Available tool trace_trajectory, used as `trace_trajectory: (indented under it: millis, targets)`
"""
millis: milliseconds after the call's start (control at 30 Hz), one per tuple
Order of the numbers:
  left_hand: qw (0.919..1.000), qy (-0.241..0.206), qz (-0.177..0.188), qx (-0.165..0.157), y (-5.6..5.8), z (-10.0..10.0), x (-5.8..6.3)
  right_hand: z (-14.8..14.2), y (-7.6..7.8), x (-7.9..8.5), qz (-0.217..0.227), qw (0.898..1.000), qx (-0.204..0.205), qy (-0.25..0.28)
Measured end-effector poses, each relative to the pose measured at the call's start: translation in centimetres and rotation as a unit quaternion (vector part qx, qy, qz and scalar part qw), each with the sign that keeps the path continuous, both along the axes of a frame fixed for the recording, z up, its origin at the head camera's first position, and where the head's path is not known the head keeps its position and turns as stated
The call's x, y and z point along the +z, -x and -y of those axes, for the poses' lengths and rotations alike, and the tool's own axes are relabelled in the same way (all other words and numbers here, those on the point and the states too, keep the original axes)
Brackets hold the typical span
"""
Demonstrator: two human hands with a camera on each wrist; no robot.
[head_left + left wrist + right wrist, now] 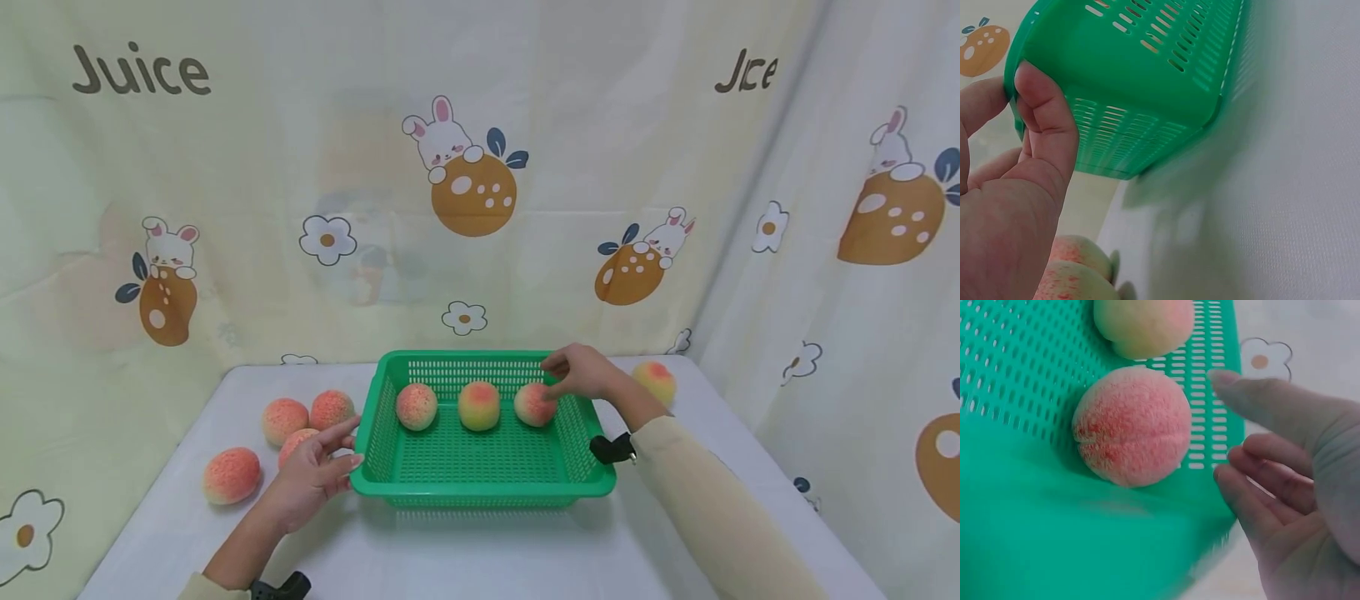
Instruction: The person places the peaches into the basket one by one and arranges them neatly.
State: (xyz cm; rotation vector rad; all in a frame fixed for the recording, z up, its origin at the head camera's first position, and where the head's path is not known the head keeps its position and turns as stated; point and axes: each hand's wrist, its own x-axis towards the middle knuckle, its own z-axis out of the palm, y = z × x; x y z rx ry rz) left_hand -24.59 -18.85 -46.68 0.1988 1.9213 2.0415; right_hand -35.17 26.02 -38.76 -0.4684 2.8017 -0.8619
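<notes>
A green plastic basket (480, 490) with slotted walls stands on the table. Three peaches lie in a row inside it: a speckled pink one (416, 407) at left, a yellow-pink one (479, 407) in the middle and a pink one (531, 407) at right. My left hand (309, 482) pinches the basket's left rim; in the left wrist view the fingers bend against the green wall (1116, 69). Over the back right corner, my right hand (588, 372) is beside the right peach (1135, 428), its fingers apart and nothing between them.
Left of the basket are several reddish peaches, among them one (232, 476) nearest the front and one (285, 421) farther back. Behind my right wrist sits a yellow peach (654, 382). A patterned curtain (360, 150) hangs along the white table's (480, 558) far edge.
</notes>
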Motion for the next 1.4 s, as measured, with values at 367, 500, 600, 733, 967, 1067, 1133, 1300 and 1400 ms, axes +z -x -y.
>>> trace_trajectory:
  millis: [367,500,600,733,967,1067,1133,1300,1400]
  targets:
    - [1.0000,-0.004,0.002,0.004,-0.2,0.3,0.2,-3.3,-0.8,-1.4,-0.037,0.993,-0.032,0.111]
    - [1.0000,-0.003,0.001,0.006,-0.1,0.3,0.2,-4.5,-1.4,-2.2,-0.050,0.986,-0.075,0.142]
    - [1.0000,-0.002,0.001,0.008,-0.1,0.3,0.2,-5.3,-1.7,-2.6,-0.059,0.980,-0.101,0.160]
    - [1.0000,-0.002,-0.002,0.009,-0.1,0.3,0.2,-6.3,-2.1,-3.5,-0.080,0.975,-0.130,0.165]
    - [0.9999,-0.005,-0.015,0.006,0.0,0.2,0.0,-7.9,-2.8,-5.3,-0.138,0.961,-0.179,0.162]
    - [0.9998,-0.006,-0.018,0.003,0.0,0.1,0.0,-8.6,-3.1,-5.9,-0.164,0.956,-0.192,0.152]
    - [0.9998,-0.007,-0.018,0.003,0.0,0.1,-0.1,-9.0,-3.3,-6.3,-0.177,0.951,-0.206,0.150]
    - [0.9998,-0.006,-0.018,0.005,0.0,0.0,-0.3,-9.7,-3.7,-7.3,-0.197,0.927,-0.262,0.183]
    - [0.9998,-0.003,-0.017,0.007,0.0,0.0,-0.3,-10.1,-3.6,-7.8,-0.212,0.905,-0.299,0.215]
